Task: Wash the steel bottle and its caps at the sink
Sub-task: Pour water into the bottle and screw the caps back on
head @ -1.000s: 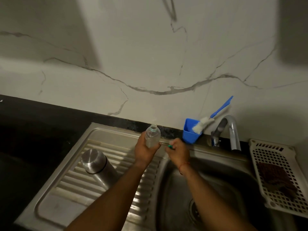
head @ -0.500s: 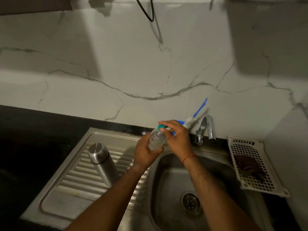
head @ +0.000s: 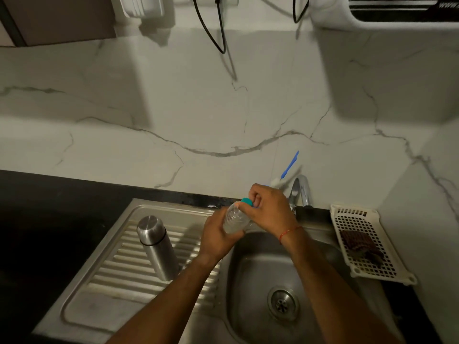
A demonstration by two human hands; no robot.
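Observation:
The steel bottle stands capped and upright on the ribbed drainboard, left of the sink basin. Over the basin's back left rim, my left hand grips a small clear plastic bottle around its body. My right hand pinches the teal cap sitting on that bottle's neck. Both hands are well to the right of the steel bottle and do not touch it.
A chrome tap rises behind the basin, with a blue-handled brush leaning on the marble wall beside it. A white perforated tray holding a dark scrubber sits to the right. Black counter lies to the left. Cables hang above.
My right hand has brought the teal cap onto the clear bottle's open mouth and now pinches it there. The view has tilted upward, so the sink sits lower in frame.

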